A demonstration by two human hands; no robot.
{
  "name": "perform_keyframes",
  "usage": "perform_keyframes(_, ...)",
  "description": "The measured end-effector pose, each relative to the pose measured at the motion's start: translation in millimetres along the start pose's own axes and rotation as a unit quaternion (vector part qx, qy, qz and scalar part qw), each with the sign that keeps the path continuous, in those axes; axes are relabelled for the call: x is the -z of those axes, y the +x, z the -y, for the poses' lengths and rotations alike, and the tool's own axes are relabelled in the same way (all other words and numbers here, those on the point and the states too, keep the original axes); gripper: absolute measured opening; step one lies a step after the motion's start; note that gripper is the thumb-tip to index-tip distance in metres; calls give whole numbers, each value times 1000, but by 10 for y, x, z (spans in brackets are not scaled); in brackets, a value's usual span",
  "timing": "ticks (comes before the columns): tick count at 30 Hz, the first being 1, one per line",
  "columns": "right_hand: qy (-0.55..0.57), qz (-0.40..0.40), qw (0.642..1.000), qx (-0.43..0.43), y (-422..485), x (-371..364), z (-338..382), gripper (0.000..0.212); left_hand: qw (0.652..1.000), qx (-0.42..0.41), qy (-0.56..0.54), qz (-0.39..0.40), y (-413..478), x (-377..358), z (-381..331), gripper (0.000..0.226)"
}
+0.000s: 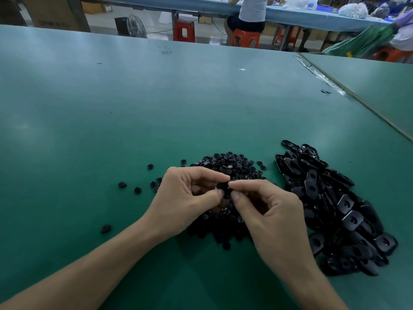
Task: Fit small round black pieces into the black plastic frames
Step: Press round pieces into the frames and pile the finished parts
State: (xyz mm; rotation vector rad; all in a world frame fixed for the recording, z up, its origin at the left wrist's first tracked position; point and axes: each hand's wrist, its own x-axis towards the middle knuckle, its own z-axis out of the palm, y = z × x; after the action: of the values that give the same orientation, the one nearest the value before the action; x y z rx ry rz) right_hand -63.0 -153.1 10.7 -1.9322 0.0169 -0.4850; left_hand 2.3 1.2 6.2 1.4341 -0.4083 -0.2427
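The broad green matte desk carries everything. A pile of black rounded-rectangular plastic frames lies just right of the heap of small round black plastic pieces. Over that heap the left hand and right hand meet, both pinching one small black part between their fingertips. A few loose round pieces lie left of the heap.

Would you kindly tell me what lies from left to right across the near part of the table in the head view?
In order: lone black piece → scattered round pieces → left hand → black part pinched by both hands → right hand → pile of black frames.
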Motion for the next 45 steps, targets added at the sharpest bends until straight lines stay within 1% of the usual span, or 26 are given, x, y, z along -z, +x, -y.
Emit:
perform_keyframes(7, -1, 13, 1000, -6, -4, 9, 18, 23, 1000, -5, 17, 9, 0, 2, -7, 24)
perform_keyframes(16, -32, -8, 999, 10, -9, -8, 23, 24, 999, -10, 35, 13, -6, 3, 13, 24)
perform_keyframes(21, -40, -6, 999, 3, -16, -5, 17, 24, 996, -28, 78, 14, -17, -14, 36, 21)
perform_keyframes(23, -59, -15, 998, 18, -22, -20, 18, 23, 995, -36, 88, 11, -15, -11, 47, 19)
perform_keyframes(27, -114, -25, 991, 70, -32, -42, 32, 22, 996, -44, 76, 10, -9, 11, 64, 15)
perform_keyframes(30, -122, -26, 989, 84, -41, -32, 33, 24, 996, -49, 72, 13, -4, 15, 65, 14)
perform_keyframes(34, -95, -26, 993, 57, -16, 12, 21, 25, 996, -43, 70, 20, 6, 15, 81, 13)
perform_keyframes(36, -63, -4, 998, 16, 9, 36, 6, 28, 996, -42, 77, 22, 6, 20, 87, 16)
perform_keyframes(38, -20, 30, 999, -18, 38, 63, -9, 27, 995, -46, 82, 24, 2, 20, 90, 18)
perform_keyframes(42, 43, 55, 996, -51, 78, 128, -30, 23, 996, -50, 73, 25, -10, 23, 96, 20)
perform_keyframes(45, 50, 60, 995, -63, 77, 141, -40, 22, 996, -46, 67, 28, -10, 34, 92, 20)
